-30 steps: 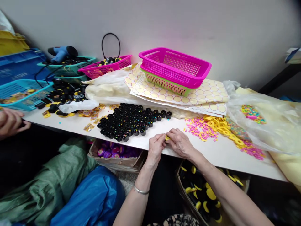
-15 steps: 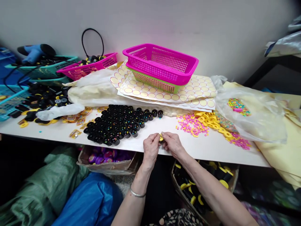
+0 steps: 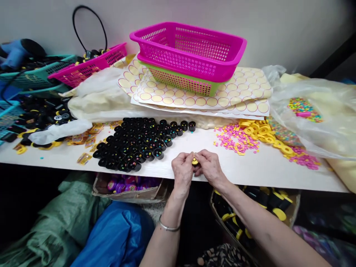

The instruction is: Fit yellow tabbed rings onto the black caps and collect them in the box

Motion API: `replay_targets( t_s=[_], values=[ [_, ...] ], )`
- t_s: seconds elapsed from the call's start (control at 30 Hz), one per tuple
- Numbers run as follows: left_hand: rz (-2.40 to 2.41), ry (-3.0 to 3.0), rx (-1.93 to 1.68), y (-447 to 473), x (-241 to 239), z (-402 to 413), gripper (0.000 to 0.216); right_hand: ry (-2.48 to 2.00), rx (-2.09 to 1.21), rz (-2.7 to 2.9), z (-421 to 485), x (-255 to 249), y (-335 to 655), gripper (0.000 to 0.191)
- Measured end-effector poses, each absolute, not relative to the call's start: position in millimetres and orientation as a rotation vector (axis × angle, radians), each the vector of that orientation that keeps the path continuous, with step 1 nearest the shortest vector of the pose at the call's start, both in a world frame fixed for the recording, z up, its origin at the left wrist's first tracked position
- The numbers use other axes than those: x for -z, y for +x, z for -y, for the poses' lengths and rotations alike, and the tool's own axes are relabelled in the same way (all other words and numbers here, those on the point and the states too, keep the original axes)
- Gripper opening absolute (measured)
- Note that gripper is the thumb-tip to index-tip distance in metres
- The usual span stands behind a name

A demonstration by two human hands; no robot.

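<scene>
My left hand [image 3: 182, 170] and my right hand [image 3: 209, 167] meet at the front edge of the white table [image 3: 250, 171]. Both pinch a small black cup with a yellow lid [image 3: 195, 162] between their fingertips. Just to the left stands a cluster of several open black cups [image 3: 139, 144] with coloured beads inside. To the right lie loose pink beads [image 3: 236, 140] and a heap of yellow lids [image 3: 260, 130].
Stacked pink and green baskets [image 3: 189, 55] rest on sheets of round stickers [image 3: 239, 92] at the back. A clear bag of coloured beads [image 3: 308, 111] lies right. More baskets and black parts [image 3: 41, 111] crowd the left. Cardboard boxes [image 3: 128, 185] sit under the table.
The view has shifted right and closer to the table. Another person's hand at the left edge is out of view. My hands stay together on the small lidded cup.
</scene>
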State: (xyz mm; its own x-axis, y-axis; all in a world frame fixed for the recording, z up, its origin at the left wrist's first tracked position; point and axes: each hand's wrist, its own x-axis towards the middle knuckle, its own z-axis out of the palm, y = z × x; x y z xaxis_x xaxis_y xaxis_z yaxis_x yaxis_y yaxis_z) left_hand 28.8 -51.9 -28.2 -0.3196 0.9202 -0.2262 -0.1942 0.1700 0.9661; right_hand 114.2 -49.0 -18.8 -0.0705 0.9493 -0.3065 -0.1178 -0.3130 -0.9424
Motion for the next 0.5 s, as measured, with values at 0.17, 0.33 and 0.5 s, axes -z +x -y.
replay_targets(
  t_s=[0.17,0.33,0.5],
  values=[
    [-1.475,0.825,-1.338,21,36,57,0.031,-1.284,-1.492,1.057,53,32,110,0.030],
    [-1.128,1.049,-1.219,12,28,76,0.035,-1.155,-1.534,1.074,59,28,116,0.031],
    [-1.165,1.283,-1.399,27,9,117,0.027,-0.901,-1.626,1.100,108,9,153,0.032]
  ],
)
